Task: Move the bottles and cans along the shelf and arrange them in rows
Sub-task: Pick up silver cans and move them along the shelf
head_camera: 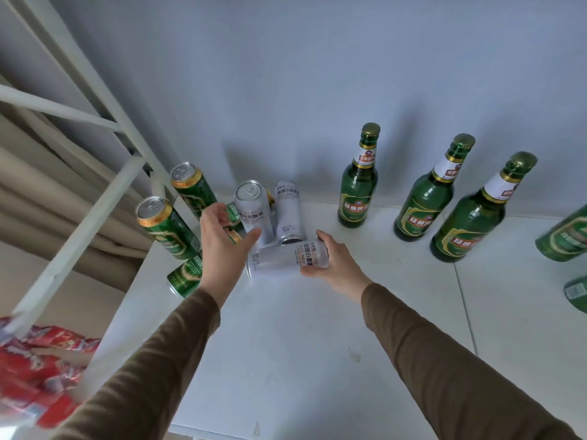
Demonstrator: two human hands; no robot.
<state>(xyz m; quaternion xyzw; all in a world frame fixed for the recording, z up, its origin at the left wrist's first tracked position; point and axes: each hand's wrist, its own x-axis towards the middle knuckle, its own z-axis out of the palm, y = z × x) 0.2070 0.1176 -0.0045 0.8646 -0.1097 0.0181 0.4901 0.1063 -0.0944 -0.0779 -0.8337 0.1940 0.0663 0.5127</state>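
Observation:
A white can point(286, 260) lies on its side on the white shelf point(286, 344), and my right hand point(335, 265) grips its right end. My left hand point(222, 239) hovers open in front of an upright white can point(254, 208); a second white can point(288, 211) stands upside down just behind it. Two green cans point(165, 227) point(192, 188) stand upright at the left, and another green can point(185, 277) lies on its side near the shelf's left edge. Three green glass bottles point(359, 182) point(428, 195) point(476, 217) stand upright along the back wall on the right.
More green bottles point(565, 236) point(576, 292) lie at the far right edge. A white shelf frame point(95, 198) rises at the left. Red packets point(35, 366) sit below on the left. The grey wall closes the back.

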